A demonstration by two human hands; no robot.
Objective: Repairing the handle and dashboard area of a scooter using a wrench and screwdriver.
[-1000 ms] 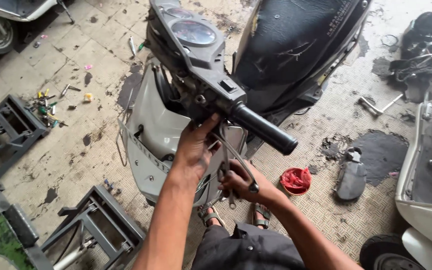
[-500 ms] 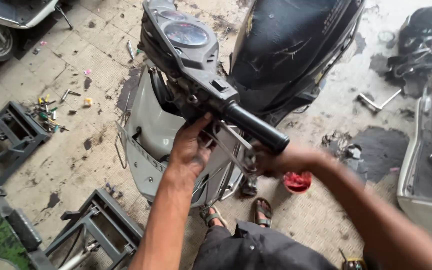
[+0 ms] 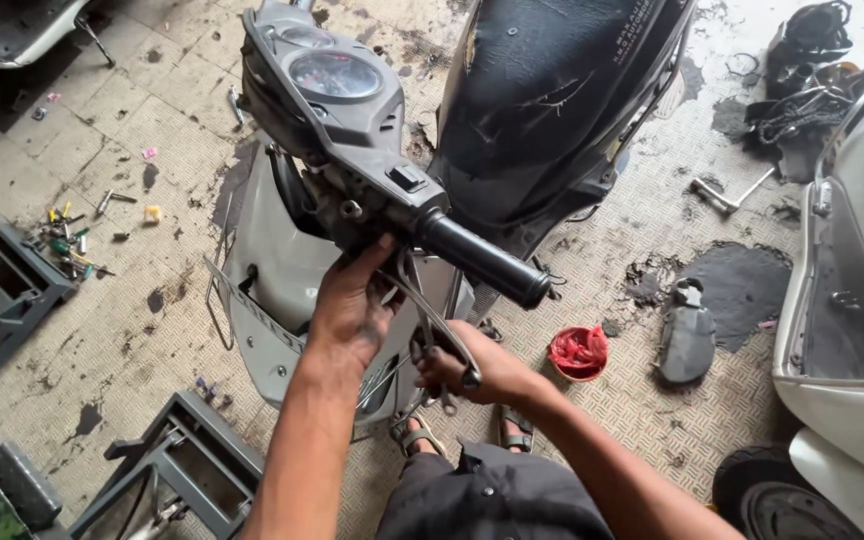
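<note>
My left hand (image 3: 352, 310) reaches up under the scooter handlebar (image 3: 372, 180), fingers curled against the housing just beside the black grip (image 3: 482, 262). My right hand (image 3: 477, 368), just below and beside it, is closed around the metal brake lever (image 3: 437, 320). A red bowl (image 3: 579, 352) sits on the floor near that hand.

Bare forearms, dark shorts (image 3: 492, 495), strapped sandals (image 3: 414, 437)
</note>
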